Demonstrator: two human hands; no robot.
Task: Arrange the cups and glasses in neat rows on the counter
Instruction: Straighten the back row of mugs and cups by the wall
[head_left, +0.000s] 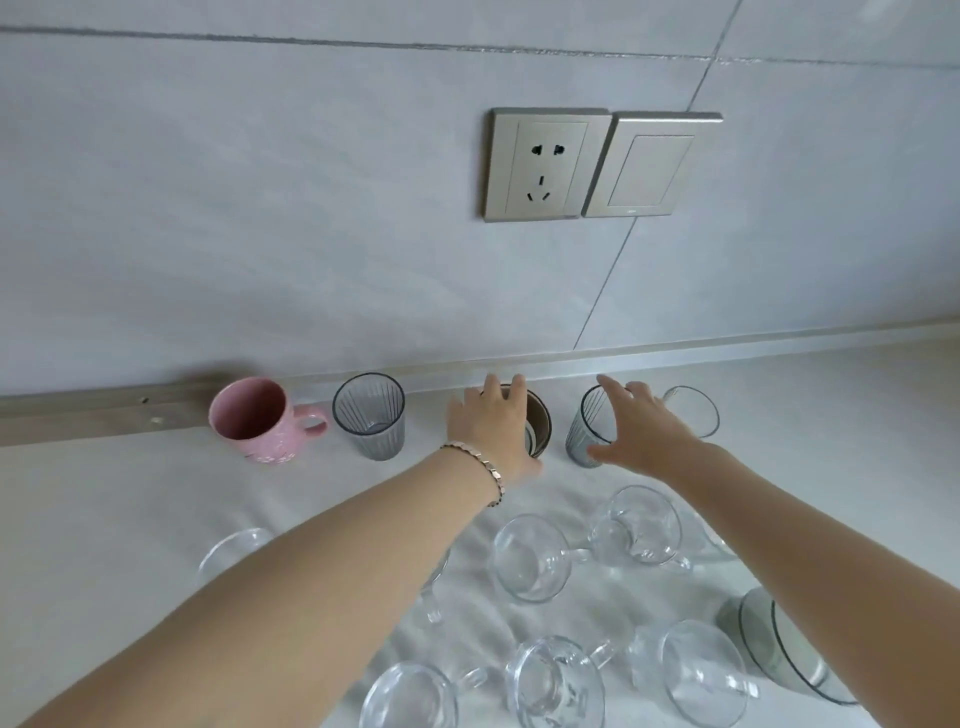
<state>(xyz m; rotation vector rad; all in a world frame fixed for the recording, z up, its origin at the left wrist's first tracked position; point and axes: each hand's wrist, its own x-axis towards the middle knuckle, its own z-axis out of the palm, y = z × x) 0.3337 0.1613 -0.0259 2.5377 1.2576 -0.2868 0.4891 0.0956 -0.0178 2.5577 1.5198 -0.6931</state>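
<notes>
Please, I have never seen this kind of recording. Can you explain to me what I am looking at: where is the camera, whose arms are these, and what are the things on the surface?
There is no machine here. The single picture comes from a camera worn on a person's head, looking forward and down, so the two bare arms are that person's own.

The pale counter meets a grey wall with a power socket. Along the wall stands a row: a pink mug, a ribbed grey glass, a brown cup, a second ribbed grey glass and a clear glass.

The left hand, with a bracelet at the wrist, is wrapped around the brown cup. The right hand touches the second ribbed glass with spread fingers; a firm grip is not clear.

Nearer the camera stand several clear glass cups with handles, not yet in neat rows.
</notes>
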